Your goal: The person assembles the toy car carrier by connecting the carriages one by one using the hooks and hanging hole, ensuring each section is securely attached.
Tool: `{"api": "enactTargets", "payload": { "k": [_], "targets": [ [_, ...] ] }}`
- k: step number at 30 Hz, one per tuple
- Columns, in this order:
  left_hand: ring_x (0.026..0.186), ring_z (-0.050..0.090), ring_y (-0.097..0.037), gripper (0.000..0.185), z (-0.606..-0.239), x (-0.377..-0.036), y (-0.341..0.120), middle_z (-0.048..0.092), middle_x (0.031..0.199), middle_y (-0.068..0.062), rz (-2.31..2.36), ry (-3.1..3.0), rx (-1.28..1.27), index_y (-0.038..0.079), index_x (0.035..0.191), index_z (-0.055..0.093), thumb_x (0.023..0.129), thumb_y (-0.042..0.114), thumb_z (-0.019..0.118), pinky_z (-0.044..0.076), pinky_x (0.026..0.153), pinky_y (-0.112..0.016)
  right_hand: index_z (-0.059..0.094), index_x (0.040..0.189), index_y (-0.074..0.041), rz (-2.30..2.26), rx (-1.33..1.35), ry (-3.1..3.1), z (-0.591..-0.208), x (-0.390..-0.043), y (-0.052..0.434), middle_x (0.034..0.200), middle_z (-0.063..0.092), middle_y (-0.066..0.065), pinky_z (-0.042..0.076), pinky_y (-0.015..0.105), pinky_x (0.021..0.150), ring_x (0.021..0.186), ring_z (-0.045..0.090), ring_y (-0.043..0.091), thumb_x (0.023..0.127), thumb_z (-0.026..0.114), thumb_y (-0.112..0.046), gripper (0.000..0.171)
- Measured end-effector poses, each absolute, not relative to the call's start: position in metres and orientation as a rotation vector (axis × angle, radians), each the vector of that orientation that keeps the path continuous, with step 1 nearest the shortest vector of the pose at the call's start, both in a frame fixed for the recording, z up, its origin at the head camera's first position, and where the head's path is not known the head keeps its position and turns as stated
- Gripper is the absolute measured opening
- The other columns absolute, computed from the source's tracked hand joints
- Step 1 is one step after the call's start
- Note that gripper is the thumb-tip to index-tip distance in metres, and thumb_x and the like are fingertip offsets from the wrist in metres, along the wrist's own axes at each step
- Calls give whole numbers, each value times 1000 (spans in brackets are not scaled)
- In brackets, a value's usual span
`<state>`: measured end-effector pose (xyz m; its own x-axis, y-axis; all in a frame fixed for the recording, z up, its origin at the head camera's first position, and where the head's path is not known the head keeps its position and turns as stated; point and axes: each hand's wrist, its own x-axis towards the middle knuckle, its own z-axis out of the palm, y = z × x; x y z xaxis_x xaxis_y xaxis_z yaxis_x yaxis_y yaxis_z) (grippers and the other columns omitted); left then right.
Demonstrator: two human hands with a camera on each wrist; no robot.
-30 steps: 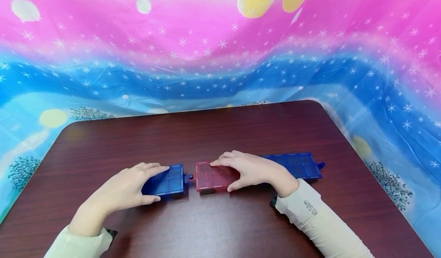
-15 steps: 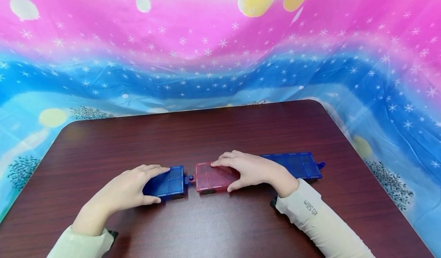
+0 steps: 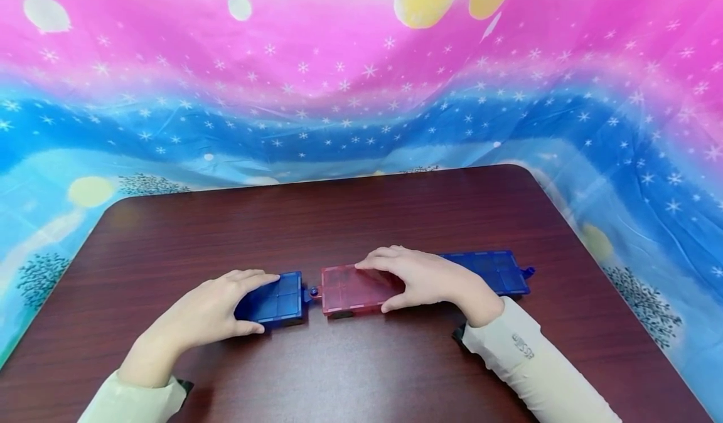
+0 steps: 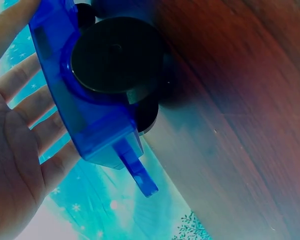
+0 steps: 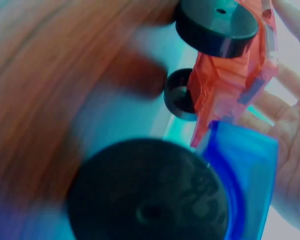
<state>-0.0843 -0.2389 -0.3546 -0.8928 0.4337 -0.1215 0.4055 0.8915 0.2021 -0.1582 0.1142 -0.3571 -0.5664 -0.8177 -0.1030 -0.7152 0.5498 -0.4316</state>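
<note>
A blue wheeled tile car [image 3: 279, 297] sits on the dark wooden table [image 3: 339, 222]. My left hand [image 3: 248, 304] grips it, fingers over the top and thumb at the near side. Its hitch points at a red wheeled car [image 3: 344, 288], which my right hand [image 3: 390, 285] holds the same way. A second blue car [image 3: 503, 272] is joined behind the red one, partly under my right wrist. The left wrist view shows the blue car [image 4: 85, 115] from below with a black wheel [image 4: 117, 55] and hitch [image 4: 137, 172]. The right wrist view shows the red car [image 5: 225, 75] meeting the blue car [image 5: 245, 175].
A bright pink and blue starry cloth [image 3: 339, 96] hangs behind and around the table. The table's rounded far corners lie at the left and right. Both sleeves rest near the table's front edge.
My right hand has slid a little to the right along the red car. The cars and my left hand stay almost where they were.
</note>
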Motion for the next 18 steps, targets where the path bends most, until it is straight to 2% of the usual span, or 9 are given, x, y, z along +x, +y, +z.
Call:
{"api": "enactTargets", "payload": {
  "k": [6,12,18],
  "targets": [
    [121,48,-25,75,-356,-83,-241,51,133,-3,266,2908,657,25,135,47,69,49,76,46,91,-49,41,139,-30,-537,-1265,2546,-358,-159,128,136,42,-15,45,35,96,123,40,6,77,70,-47,70],
    [123,46,-26,77,-355,-82,-248,50,135,-2,284,2908,652,24,136,46,70,49,75,45,94,-50,39,139,-33,-542,-1232,2626,-356,-158,147,139,41,-12,43,39,99,127,39,10,81,63,-53,66],
    [125,45,-28,76,-346,-80,-261,50,135,-5,317,2939,635,21,136,47,72,53,72,43,94,-52,36,141,-33,-561,-1171,2711,-351,-155,170,141,39,-11,41,42,100,130,37,11,84,60,-51,64]
  ]
}}
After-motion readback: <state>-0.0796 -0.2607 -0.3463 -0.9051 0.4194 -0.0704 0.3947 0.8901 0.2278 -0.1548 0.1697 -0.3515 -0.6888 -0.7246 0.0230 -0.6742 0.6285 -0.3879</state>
